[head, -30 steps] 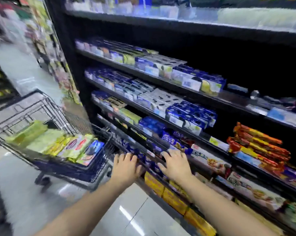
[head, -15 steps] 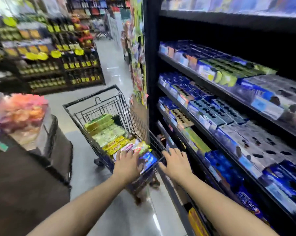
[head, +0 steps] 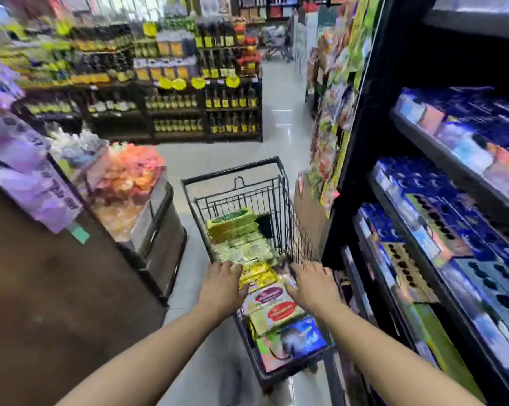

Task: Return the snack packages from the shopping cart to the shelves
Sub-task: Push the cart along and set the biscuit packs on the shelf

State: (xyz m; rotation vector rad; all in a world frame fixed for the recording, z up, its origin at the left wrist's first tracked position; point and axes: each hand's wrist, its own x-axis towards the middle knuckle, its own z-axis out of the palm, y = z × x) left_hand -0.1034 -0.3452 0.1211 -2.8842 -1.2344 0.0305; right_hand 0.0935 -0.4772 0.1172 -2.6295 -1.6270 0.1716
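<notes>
A black wire shopping cart [head: 279,197] stands in the aisle straight ahead. It holds several flat snack packages: green ones [head: 232,225] at the far end, yellow ones [head: 259,276] in the middle, and a blue one [head: 303,336] nearest me. My left hand [head: 222,285] reaches over the cart's left side with fingers spread above the packages. On the other side, my right hand [head: 313,284] hovers over the cart's right edge, fingers straight. Neither hand holds anything. The snack shelves [head: 440,230] on the right carry blue biscuit boxes.
A brown display stand [head: 57,288] with bagged colourful snacks [head: 127,177] fills the left. Shelves of bottles [head: 188,106] cross the far end of the aisle. Hanging snack bags [head: 332,136] cover the shelf end. Tiled floor runs between stand and cart.
The view has swung left from the shelves to the cart. Both hands have moved from the lower shelf edge to above the packages in the cart.
</notes>
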